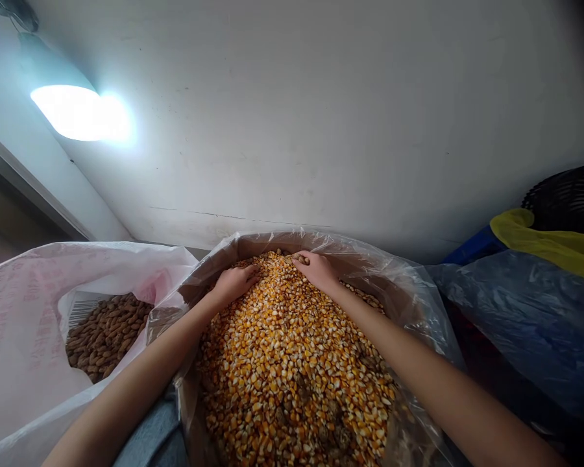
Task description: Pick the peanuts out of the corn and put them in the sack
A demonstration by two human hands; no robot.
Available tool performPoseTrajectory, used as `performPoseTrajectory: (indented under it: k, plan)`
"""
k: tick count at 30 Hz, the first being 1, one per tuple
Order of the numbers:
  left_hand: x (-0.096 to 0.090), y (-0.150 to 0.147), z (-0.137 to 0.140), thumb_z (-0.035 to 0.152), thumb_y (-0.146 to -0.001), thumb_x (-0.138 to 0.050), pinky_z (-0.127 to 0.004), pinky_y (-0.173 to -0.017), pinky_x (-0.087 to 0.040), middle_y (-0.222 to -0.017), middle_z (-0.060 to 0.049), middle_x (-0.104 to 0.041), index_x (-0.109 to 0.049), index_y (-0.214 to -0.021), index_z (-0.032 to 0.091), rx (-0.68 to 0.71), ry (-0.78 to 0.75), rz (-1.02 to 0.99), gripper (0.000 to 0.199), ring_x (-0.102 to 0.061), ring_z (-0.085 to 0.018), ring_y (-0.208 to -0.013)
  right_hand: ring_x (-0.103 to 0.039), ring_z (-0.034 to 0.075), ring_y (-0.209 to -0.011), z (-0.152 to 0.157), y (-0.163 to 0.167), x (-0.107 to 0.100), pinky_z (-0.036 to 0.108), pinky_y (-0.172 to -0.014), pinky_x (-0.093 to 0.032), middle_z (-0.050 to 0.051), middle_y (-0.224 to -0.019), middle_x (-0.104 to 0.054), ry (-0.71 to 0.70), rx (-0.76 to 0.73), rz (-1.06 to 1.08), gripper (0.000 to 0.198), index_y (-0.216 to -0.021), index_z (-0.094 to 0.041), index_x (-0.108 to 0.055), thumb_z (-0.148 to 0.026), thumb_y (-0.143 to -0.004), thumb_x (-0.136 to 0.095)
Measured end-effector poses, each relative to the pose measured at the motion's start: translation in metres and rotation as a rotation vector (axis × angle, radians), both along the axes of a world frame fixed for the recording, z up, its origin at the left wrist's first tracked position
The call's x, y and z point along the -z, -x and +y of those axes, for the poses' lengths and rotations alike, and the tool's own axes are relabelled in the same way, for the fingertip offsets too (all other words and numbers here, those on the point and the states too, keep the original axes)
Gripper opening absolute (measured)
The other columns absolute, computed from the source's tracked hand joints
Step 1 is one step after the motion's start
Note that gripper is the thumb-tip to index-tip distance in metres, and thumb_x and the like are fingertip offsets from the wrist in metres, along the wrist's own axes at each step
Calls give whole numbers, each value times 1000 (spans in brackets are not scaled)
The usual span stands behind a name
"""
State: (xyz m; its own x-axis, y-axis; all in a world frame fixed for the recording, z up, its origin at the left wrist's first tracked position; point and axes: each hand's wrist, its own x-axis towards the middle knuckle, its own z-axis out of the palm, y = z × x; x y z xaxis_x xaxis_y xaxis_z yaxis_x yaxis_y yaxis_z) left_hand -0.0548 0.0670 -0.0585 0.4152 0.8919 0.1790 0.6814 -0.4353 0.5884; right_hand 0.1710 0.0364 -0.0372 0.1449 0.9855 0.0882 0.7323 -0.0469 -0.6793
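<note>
Nuts (300, 259) in right grip (320, 270), over corn kernels (282, 337)

6 o'clock: lots of yellow corn (292, 350) in a clear bag (421, 285) | left hand (234, 284) at the corn's 11 o'clock, touching corn | right hand (320, 270) at its 1 o'clock, pinching tan nuts (301, 259) | 8 o'clock: brown nuts (108, 334) in a white bag (19, 324) | 10 o'clock: bright lamp (71, 110) | 3 o'clock: black fan (569, 198)

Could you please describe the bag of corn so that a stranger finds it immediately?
Below the pale wall, in the lower centre, is a wide bag edged with clear plastic. The left hand and right hand reach into it. Inside is mostly yellow-orange corn; the white sack beside it holds brown nuts.
</note>
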Motion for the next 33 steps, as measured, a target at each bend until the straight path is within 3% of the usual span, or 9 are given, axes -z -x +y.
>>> performPoseTrajectory:
  k: [6,11,14,18,21,24,27,30,33]
  plan:
    - [-2,-5,4,38,-68,-56,-23,-58,-36,-68,-5,-61,-60,-79,23,-51,17,26,20,-55,-20,-66,-56,25,-82,12,7,9,31,-63,-40,9,-92,-62,53,-53,-342,33,-102,-22,-57,-38,-75,-48]
    - [-51,12,-32,42,-73,-49,-22,-59,-37,-80,-3,-63,-60,-86,23,-166,-76,-190,25,-55,-17,-69,-56,25,-84,3,-12,18,31,-64,-41,9,-93,-62,18,-3,-91,38,-100,-22,-59,-46,-72,-49]
    - [-78,67,-64,45,-72,-49,-21,-55,-38,-80,-2,-63,-58,-93,24,-345,-54,-249,31,-55,-17,-66,-54,26,-89,1,-20,14,31,-68,-42,9,-100,-59,8,36,95,46,-102,-19,-59,-51,-69,-50]
    - [-87,178,-71,47,-71,-47,-28,-63,-41,-82,-2,-64,-58,-92,26,-560,-42,236,31,-57,-22,-75,-51,27,-97,-2,-15,9,35,-78,-40,9,-106,-57,-5,42,162,50,-103,-18,-58,-52,-68,-50]
    - [-84,226,-69,44,-67,-53,-38,-69,-43,-93,-10,-61,-54,-104,21,-602,-2,459,44,-54,-28,-85,-50,27,-97,-9,-6,6,36,-79,-39,9,-106,-57,-16,20,164,48,-101,-18,-59,-51,-67,-51]
    - [-77,209,-91,43,-74,-44,-41,-83,-38,-118,-10,-45,-41,-117,24,-527,-214,320,47,-44,-26,-105,-54,25,-87,-16,6,-8,33,-69,-42,9,-97,-60,-68,-48,109,43,-97,-19,-60,-50,-70,-49]
    - [-69,158,-127,35,-75,-47,-35,-89,-35,-114,-6,-48,-45,-112,26,-291,-268,80,38,-43,-22,-106,-55,17,-64,-18,41,-43,26,-54,-38,4,-76,-62,-130,-291,-23,32,-88,-21,-61,-45,-74,-47]
    - [-61,118,-153,25,-74,-49,-31,-85,-37,-105,-5,-54,-52,-104,28,-201,-257,-126,30,-47,-21,-100,-49,12,-53,-16,112,-83,21,-47,-32,1,-65,-59,-143,-580,-133,26,-82,-23,-61,-43,-75,-46]
    - [-57,106,-163,18,-73,-49,-30,-78,-40,-98,-5,-57,-55,-100,29,-146,-214,-274,30,-51,-20,-92,-47,11,-56,-12,199,-106,21,-48,-29,-1,-63,-56,-93,-782,-180,22,-70,-21,-61,-43,-68,-55]
